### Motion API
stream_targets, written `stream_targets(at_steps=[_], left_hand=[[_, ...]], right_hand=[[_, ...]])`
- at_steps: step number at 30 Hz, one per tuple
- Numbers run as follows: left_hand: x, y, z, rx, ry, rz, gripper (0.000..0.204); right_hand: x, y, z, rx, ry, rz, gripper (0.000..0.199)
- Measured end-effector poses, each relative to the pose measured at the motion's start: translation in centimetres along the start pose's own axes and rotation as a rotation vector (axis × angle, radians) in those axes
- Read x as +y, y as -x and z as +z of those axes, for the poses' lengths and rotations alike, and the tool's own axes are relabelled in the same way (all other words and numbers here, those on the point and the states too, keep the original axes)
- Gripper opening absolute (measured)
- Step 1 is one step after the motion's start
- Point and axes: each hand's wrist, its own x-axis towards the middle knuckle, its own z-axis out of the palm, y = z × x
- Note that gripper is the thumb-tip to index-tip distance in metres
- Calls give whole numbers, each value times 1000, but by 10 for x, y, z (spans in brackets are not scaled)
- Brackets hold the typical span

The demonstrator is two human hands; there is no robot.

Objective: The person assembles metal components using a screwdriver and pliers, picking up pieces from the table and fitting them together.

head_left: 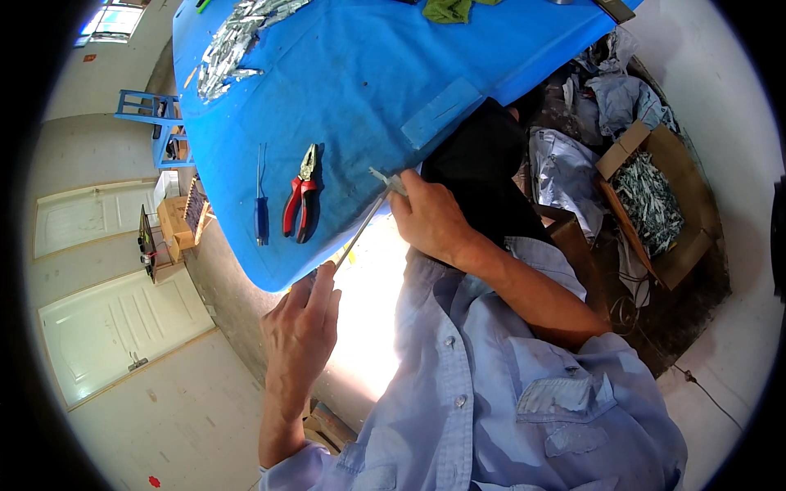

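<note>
My left hand (304, 323) is closed around the near end of a long tool with a thin metal shaft (360, 232); its handle is mostly hidden in the fingers. The shaft slants up to the right and meets a small silvery metal piece (396, 186), pinched between the thumb and fingers of my right hand (432, 214). Both hands are by the near edge of a blue-covered table (360, 106). On it, left of my right hand, lie red-and-black pliers (300, 199) with jaws pointing away, and beside them a blue-handled screwdriver (261, 214).
Many silvery metal pieces (233, 49) are heaped at the table's far left. A green cloth (449, 10) lies at the far edge. To the right, an open cardboard box (692, 192) holds more metal pieces, near plastic bags (565, 176). A blue chair (160, 110) stands left of the table.
</note>
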Motion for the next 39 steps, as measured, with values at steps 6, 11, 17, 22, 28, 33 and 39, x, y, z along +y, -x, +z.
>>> stream_targets(at_steps=[6,11,17,22,28,33,39], left_hand=[[2,3,8,61,-86,30,36],[2,-2,7,51,-35,51,38],[-6,-4,13,-9,8,31,38],[-15,-5,20,-35,154,33,35],[-13,-4,32,29,227,51,28],[-14,-8,26,54,57,60,27],[-15,-8,14,29,4,54,26]], right_hand=[[-1,1,-1,-9,82,-21,22],[0,-1,-4,-9,108,-62,22],[2,-2,-7,-19,90,-86,22],[4,-1,-4,-11,79,-89,21],[3,-1,-2,3,106,-82,22],[6,-3,0,26,79,-72,24],[0,-3,-4,-21,42,-25,24]])
